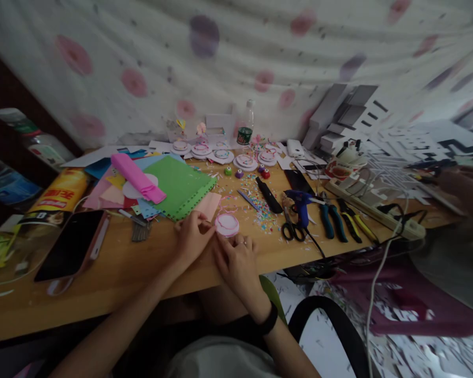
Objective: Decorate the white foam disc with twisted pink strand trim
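A round white disc (227, 226) with a pink line around its rim lies near the table's front edge, between my hands. My left hand (193, 236) is beside it on the left, over a pale pink paper strip (208, 206), with thumb and fingers pinched together. What the pinch holds is too small to tell. At the disc's near edge, my right hand (236, 257) has its fingers curled and its thumb close to the left hand's fingertips. Whatever lies between those fingers is hidden. Colourful confetti (266, 218) is scattered right of the disc.
Behind stand decorated round discs (245, 161) and a bottle (246, 123). Right lie scissors (289, 226), a blue glue gun (301, 205), pliers (333, 220) and a power strip (378, 210). Left are green sheet (181, 184) and phone (71, 244). Another person's hand (465, 184) is far right.
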`<act>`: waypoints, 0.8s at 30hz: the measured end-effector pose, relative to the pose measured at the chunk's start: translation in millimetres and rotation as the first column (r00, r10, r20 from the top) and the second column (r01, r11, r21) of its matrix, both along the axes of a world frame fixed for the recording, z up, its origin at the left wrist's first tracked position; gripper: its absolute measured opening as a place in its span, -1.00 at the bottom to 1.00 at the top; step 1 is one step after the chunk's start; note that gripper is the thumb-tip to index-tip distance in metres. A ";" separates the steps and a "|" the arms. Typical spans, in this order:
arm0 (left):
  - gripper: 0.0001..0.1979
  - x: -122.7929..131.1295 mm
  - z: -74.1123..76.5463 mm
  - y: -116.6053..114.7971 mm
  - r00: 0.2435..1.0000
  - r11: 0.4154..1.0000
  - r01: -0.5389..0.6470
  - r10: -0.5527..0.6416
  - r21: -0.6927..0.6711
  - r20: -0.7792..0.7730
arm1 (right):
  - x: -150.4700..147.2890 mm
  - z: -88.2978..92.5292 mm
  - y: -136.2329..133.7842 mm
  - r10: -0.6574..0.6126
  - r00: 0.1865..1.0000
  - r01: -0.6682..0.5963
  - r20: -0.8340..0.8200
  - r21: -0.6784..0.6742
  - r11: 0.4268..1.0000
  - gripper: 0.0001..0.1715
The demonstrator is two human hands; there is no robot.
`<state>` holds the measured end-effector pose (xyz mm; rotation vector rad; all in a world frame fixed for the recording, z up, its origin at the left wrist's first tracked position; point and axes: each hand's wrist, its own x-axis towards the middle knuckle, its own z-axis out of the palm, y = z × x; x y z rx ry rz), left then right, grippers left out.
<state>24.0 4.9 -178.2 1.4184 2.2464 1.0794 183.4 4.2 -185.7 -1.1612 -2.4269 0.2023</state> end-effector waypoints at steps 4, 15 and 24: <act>-0.78 0.4 -4.4 0.9 1.000 1.000 0.014 -0.014 0.017 0.007 | -1.4 0.0 0.7 -0.025 1.000 0.025 0.001 -0.045 0.999 -0.55; -0.81 -55.3 26.2 -11.3 0.981 0.963 -0.153 0.120 0.223 0.153 | -0.8 -2.0 0.3 -0.057 0.996 0.053 -0.064 -0.066 0.996 -0.56; -0.56 -39.2 19.5 -28.4 0.789 0.944 -0.177 -0.033 0.278 0.614 | 4.4 -10.6 2.0 -0.068 0.957 0.049 -0.282 -0.074 0.996 -0.71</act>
